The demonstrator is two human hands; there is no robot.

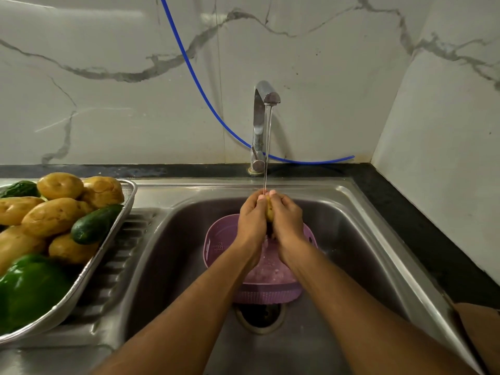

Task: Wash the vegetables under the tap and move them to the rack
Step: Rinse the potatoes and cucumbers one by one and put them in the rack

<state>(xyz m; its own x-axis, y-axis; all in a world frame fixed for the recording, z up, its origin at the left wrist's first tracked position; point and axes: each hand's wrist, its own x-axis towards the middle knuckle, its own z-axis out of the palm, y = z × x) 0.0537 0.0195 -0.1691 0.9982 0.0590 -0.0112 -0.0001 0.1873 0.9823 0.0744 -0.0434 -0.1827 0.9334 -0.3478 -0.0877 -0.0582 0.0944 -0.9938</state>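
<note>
Cupping a mostly hidden potato, left hand and right hand fingers pressed round it

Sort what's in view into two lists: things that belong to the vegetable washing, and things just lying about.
Part of the job:
tap
potato held in left hand and right hand
sink
purple colander
steel tray of vegetables

Just there:
blue hose
marble wall
black counter

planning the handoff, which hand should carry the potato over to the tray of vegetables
Left. The tray sits on the left side of the sink, nearer the left hand. The right hand would have to cross over. Both now clasp the potato.
</note>
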